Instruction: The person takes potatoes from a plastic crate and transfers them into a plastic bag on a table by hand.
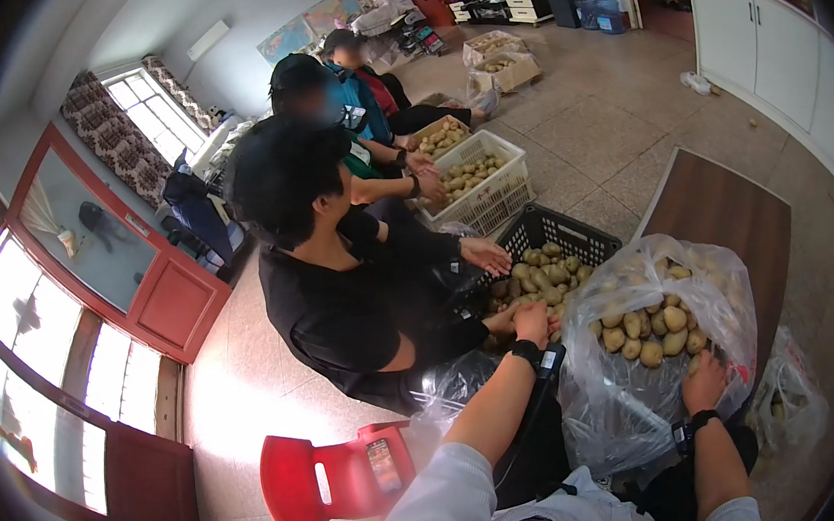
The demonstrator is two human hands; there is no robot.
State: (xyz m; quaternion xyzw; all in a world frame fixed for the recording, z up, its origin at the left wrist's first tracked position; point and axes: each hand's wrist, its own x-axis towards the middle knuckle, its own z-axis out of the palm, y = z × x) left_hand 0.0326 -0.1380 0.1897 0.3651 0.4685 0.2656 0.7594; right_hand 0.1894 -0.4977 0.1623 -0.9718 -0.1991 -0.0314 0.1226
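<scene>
My left hand [534,322] reaches over the near edge of the potatoes [542,274] in a black plastic crate [573,230]. Its fingers look curled, and what they hold, if anything, is hidden. A clear plastic bag [609,412] lies wide at the mouth in front of me, with many potatoes [646,325] inside. At the bag's right side, my right hand [705,381] is closed around a potato [694,365], which shows only in part. Close to my left hand is a hand [502,324] of the person in black.
The person in black [329,278] sits at the crate's left, other people beyond. A white crate [491,197] and a box [443,139] of potatoes stand farther back. A brown tabletop [705,205] is behind the bag, a red stool [332,476] with a phone [383,464] at lower left.
</scene>
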